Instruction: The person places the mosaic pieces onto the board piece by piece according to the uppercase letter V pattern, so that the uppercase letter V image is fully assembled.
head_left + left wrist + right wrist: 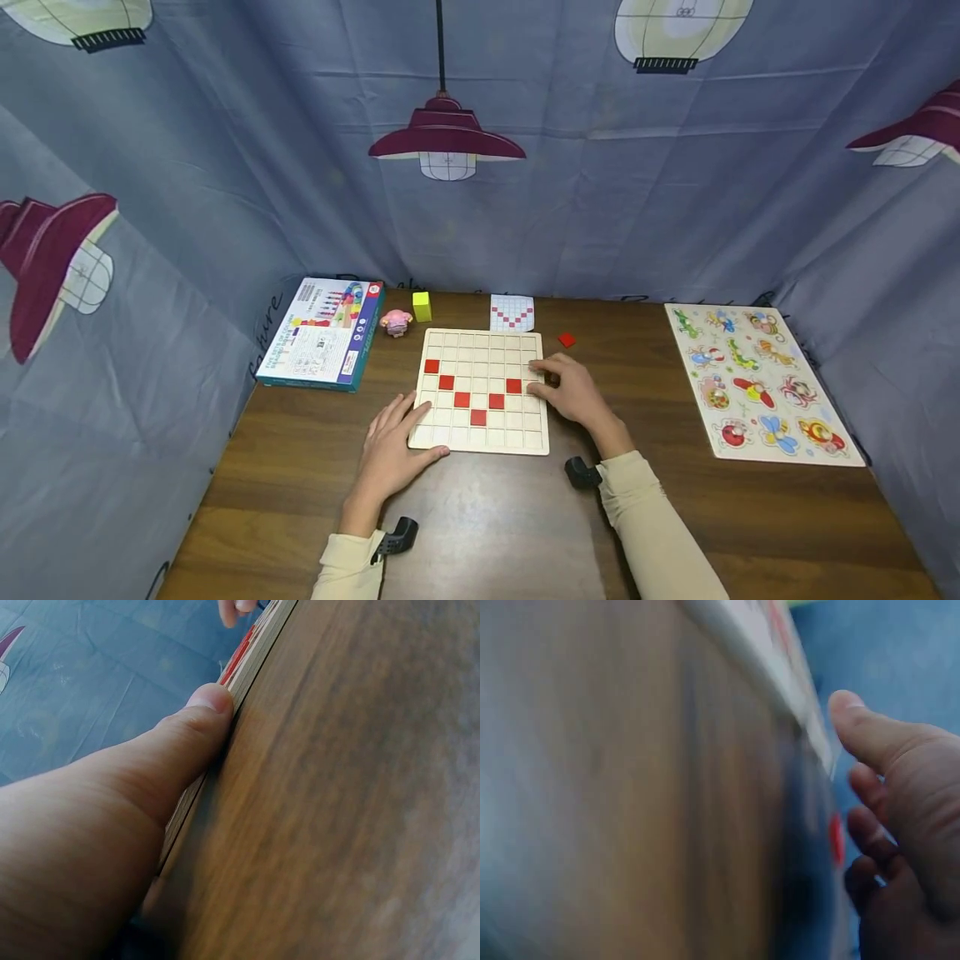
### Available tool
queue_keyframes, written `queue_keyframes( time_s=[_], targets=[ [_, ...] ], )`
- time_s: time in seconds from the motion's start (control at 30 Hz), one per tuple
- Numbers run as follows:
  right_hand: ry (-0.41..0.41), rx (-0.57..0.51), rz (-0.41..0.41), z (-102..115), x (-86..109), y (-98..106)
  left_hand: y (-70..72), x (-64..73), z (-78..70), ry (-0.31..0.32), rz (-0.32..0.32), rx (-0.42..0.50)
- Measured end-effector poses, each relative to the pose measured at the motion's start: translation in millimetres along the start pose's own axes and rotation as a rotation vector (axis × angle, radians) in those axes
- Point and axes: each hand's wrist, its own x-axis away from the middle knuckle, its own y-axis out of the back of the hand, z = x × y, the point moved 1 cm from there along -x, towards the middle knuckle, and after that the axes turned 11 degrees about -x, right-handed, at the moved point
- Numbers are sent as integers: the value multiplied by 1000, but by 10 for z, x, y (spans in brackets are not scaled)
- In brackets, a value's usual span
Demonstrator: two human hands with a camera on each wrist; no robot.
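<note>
A pale wooden grid board [480, 354] lies flat on the table, with several red square tiles [478, 417] set in its cells in a V shape. My left hand [393, 450] rests at the board's lower left corner, fingers spread along its left side. In the left wrist view the thumb [210, 701] lies against the board's front edge. My right hand [573, 390] is over the right edge of the board, thumb and index finger apart; the cells under its fingertips are hidden. One loose red tile [567, 340] lies on the table beyond that hand.
Behind the board lies a pattern card [512, 313] with a red V. To the left are a boxed game [322, 333], a pink figurine [396, 322] and a yellow-green block [422, 307]. An animal picture board [761, 383] lies at the right. Curtains [570, 208] surround the table.
</note>
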Motion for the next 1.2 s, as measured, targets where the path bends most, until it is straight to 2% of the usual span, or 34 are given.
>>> queue_keyframes(
  time_s=[0.13, 0.3, 0.4, 0.53, 0.67, 0.77, 0.93, 1.03, 1.2],
  targets=[
    [-83, -11, -95, -328, -136, 251, 6, -1, 5, -1, -1, -2],
    [-122, 4, -90, -529, -296, 415, 14, -15, 8, -3, -1, 9],
    [-113, 34, -91, -539, -352, 437, 10, -33, 14, -6, -6, 2],
    [-153, 61, -124, -529, -356, 417, 12, -39, 22, -10, -4, 3],
    [-190, 31, -139, -540, -318, 422, 14, -30, 21, -8, 2, 4],
    [-195, 3, -118, -577, -282, 470, -4, -30, 11, -11, 12, 2],
    [-162, 16, -79, -644, -263, 513, 1, -12, 3, -3, 8, 11],
    [-131, 37, -107, -657, -255, 488, 10, 9, 1, -2, 4, 13],
    [-130, 59, -157, -638, -210, 400, 2, 36, 4, 2, 18, 3]
  ],
)
